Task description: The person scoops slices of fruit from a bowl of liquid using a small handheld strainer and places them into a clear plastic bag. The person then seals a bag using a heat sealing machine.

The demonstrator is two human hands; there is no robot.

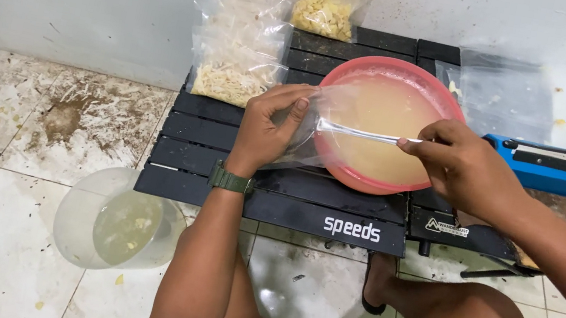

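Stretching a clear plastic bag [318, 130] over the round red plastic basin [359, 72] at frame centre, left hand [269, 130] and right hand [462, 166] each pinch its mouth.

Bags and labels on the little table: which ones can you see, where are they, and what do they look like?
Clear bag: stretched between both hands over the pink bowl.
Filled bags: table's far left, clear, pale shreds inside.
Yellow-chip bag: against the wall.
Flat bags: far right, clear.
Two white labels: table's front edge.
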